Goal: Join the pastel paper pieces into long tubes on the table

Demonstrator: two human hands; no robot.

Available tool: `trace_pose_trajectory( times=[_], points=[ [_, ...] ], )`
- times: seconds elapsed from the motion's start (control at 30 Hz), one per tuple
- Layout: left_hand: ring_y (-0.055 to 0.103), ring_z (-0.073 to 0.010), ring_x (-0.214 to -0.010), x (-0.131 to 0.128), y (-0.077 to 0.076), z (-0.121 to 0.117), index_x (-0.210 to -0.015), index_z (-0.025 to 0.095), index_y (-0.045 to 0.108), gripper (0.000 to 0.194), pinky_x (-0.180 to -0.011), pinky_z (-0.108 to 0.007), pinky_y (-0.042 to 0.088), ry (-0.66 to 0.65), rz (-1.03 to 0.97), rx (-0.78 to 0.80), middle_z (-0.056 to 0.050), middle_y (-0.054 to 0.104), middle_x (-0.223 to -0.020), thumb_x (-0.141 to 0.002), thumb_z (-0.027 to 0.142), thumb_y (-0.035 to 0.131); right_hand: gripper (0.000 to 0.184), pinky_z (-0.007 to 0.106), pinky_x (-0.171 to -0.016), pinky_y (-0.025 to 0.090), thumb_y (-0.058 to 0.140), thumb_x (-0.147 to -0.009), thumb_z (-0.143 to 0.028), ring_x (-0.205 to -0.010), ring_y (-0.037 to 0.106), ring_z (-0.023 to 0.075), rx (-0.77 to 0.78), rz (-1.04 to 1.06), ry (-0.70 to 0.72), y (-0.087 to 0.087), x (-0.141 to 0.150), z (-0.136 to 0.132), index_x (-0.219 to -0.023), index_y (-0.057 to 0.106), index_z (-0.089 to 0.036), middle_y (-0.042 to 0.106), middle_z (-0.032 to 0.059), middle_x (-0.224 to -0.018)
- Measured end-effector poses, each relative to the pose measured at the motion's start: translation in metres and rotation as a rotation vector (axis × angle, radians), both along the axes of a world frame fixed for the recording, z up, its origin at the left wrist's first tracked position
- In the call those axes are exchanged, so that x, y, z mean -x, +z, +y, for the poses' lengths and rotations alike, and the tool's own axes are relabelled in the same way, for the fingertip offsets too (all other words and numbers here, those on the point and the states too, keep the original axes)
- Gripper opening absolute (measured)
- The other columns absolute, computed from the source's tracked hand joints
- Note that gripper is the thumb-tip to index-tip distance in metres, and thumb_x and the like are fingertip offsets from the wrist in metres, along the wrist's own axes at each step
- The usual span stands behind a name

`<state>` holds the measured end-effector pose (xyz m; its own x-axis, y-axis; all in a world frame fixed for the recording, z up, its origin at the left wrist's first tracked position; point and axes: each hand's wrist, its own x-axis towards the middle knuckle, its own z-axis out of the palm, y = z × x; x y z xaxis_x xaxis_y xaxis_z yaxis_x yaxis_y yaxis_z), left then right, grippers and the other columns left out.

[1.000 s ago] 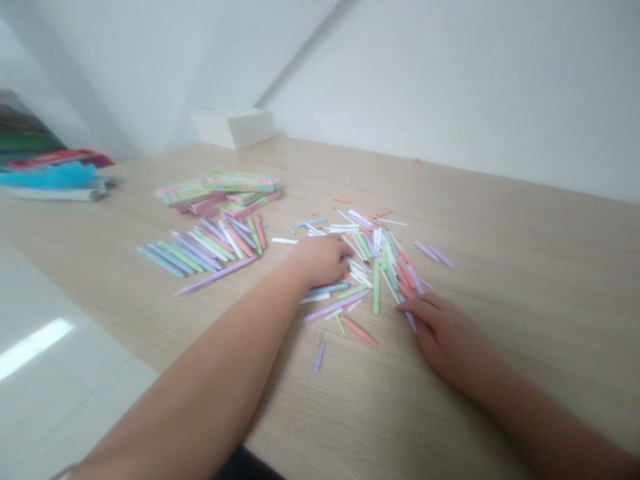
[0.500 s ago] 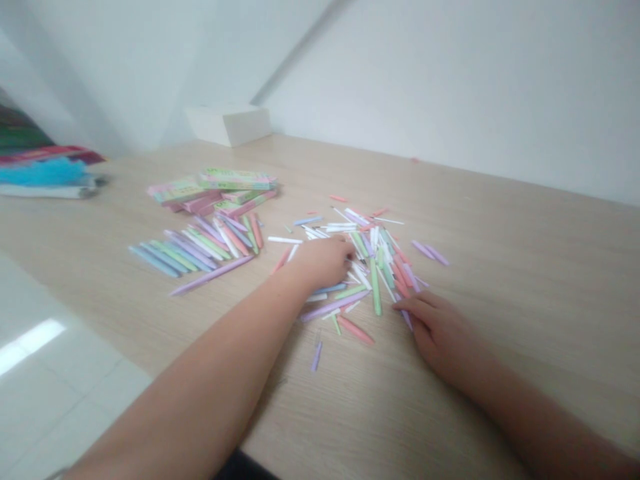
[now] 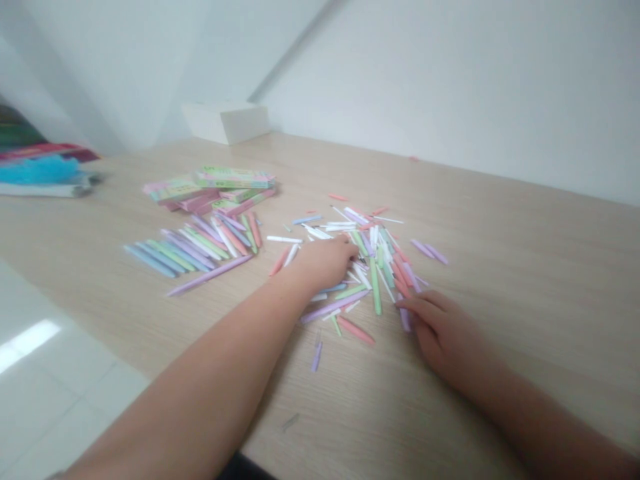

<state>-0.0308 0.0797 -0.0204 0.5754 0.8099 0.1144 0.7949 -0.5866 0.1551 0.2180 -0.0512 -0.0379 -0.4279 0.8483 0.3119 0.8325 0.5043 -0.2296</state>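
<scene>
A loose pile of pastel pen parts lies on the wooden table, with green barrels (image 3: 375,287), white sticks (image 3: 362,276) and coral pieces (image 3: 356,329) among them. My left hand (image 3: 330,261) reaches into the pile's left side. Its fingers are curled down, and whatever they grip is hidden. At the near right edge of the pile rests my right hand (image 3: 443,330), fingers stretched out and slightly apart. Its fingertips touch or hover over a purple barrel (image 3: 405,315); contact is hard to judge in the blur. Two purple pieces (image 3: 429,251) lie farther right.
Left of the pile, assembled-looking pens (image 3: 185,250) lie in a row, with a long purple pen (image 3: 210,275) before them. Behind are stacked pastel boxes (image 3: 235,179). A white box (image 3: 227,123) stands by the wall. Blue and red packages (image 3: 43,172) lie far left.
My left hand has shifted very slightly right within the pile. My right hand has moved a little, uncovering more of the purple barrel. The view has drifted slightly.
</scene>
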Motion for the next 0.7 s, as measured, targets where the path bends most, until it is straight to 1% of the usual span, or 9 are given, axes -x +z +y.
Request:
trace_pose_trajectory(
  times=[0.07, 0.13, 0.2, 0.27, 0.37, 0.43, 0.57, 0.63, 0.7],
  points=[
    [0.067, -0.0249, -0.096, 0.0, 0.001, 0.001, -0.11, 0.029, 0.067, 0.027, -0.076, -0.035, 0.052, -0.006, -0.003, 0.002, -0.005, 0.066, -0.12, -0.096, 0.036, 0.044, 0.037, 0.038, -0.086, 0.052, 0.046, -0.093, -0.011, -0.102, 0.063, 0.0247, -0.061, -0.023, 0.113, 0.009, 0.014, -0.018, -0.123, 0.063, -0.024, 0.067, 0.0105, -0.111],
    [0.067, -0.025, -0.098, 0.0, 0.001, 0.001, -0.11, 0.029, 0.067, 0.028, -0.079, -0.035, 0.052, -0.002, -0.002, 0.015, -0.005, 0.068, -0.119, -0.096, 0.036, 0.044, 0.04, 0.033, -0.074, 0.051, 0.047, -0.092, -0.01, -0.088, 0.063, 0.0214, -0.055, -0.092, 0.312, 0.015, 0.035, -0.037, -0.128, 0.06, -0.022, 0.068, 0.0074, -0.101],
    [0.067, -0.0254, -0.099, 0.0, 0.001, 0.002, -0.113, 0.03, 0.067, 0.029, -0.081, -0.036, 0.052, -0.002, 0.003, 0.025, -0.005, 0.068, -0.12, -0.096, 0.035, 0.043, 0.035, 0.033, -0.067, 0.048, 0.05, -0.095, -0.016, -0.077, 0.06, 0.0195, -0.099, -0.168, 0.493, 0.015, 0.057, -0.052, -0.128, 0.061, -0.02, 0.07, 0.0039, -0.094],
    [0.067, -0.026, -0.098, 0.0, 0.001, 0.002, -0.115, 0.032, 0.067, 0.031, -0.08, -0.037, 0.053, -0.008, 0.007, 0.023, -0.005, 0.066, -0.123, -0.096, 0.035, 0.043, 0.029, 0.033, -0.059, 0.041, 0.055, -0.098, -0.023, -0.069, 0.057, 0.017, -0.16, -0.209, 0.601, 0.011, 0.075, -0.06, -0.126, 0.062, -0.023, 0.069, -0.001, -0.086],
    [0.067, -0.0263, -0.096, 0.001, -0.001, 0.003, -0.113, 0.033, 0.068, 0.029, -0.077, -0.037, 0.053, -0.01, 0.004, 0.009, -0.004, 0.066, -0.122, -0.096, 0.037, 0.044, 0.026, 0.033, -0.052, 0.028, 0.061, -0.097, -0.03, -0.06, 0.05, 0.0151, -0.18, -0.208, 0.652, 0.005, 0.091, -0.061, -0.123, 0.062, -0.033, 0.062, -0.0071, -0.071],
    [0.068, -0.0256, -0.094, 0.001, -0.002, 0.004, -0.111, 0.031, 0.068, 0.028, -0.074, -0.036, 0.053, -0.005, 0.004, 0.0, -0.004, 0.066, -0.119, -0.096, 0.038, 0.044, 0.025, 0.033, -0.051, 0.025, 0.063, -0.097, -0.032, -0.059, 0.049, 0.0151, -0.18, -0.202, 0.668, 0.004, 0.099, -0.059, -0.122, 0.061, -0.035, 0.058, -0.0078, -0.068],
    [0.068, -0.0242, -0.091, 0.001, -0.005, 0.004, -0.108, 0.031, 0.067, 0.026, -0.071, -0.034, 0.052, -0.006, -0.006, -0.023, -0.003, 0.067, -0.118, -0.096, 0.036, 0.044, 0.018, 0.034, -0.05, 0.024, 0.061, -0.096, -0.028, -0.059, 0.047, 0.0145, -0.238, -0.181, 0.705, 0.004, 0.119, -0.056, -0.114, 0.064, -0.024, 0.058, -0.0056, -0.068],
    [0.068, -0.0242, -0.093, 0.001, -0.005, 0.005, -0.107, 0.03, 0.066, 0.026, -0.071, -0.034, 0.052, -0.005, -0.014, -0.033, -0.002, 0.067, -0.118, -0.096, 0.036, 0.044, 0.012, 0.035, -0.048, 0.021, 0.06, -0.095, -0.024, -0.057, 0.043, 0.0142, -0.269, -0.168, 0.718, 0.001, 0.13, -0.057, -0.105, 0.065, -0.019, 0.055, -0.0043, -0.067],
    [0.067, -0.0242, -0.094, 0.001, -0.005, 0.005, -0.107, 0.03, 0.066, 0.025, -0.071, -0.034, 0.051, -0.004, -0.018, -0.038, -0.002, 0.068, -0.117, -0.095, 0.036, 0.044, 0.007, 0.034, -0.047, 0.02, 0.059, -0.093, -0.021, -0.056, 0.041, 0.0143, -0.268, -0.161, 0.733, -0.001, 0.139, -0.057, -0.096, 0.065, -0.017, 0.052, -0.003, -0.067]
  ],
)
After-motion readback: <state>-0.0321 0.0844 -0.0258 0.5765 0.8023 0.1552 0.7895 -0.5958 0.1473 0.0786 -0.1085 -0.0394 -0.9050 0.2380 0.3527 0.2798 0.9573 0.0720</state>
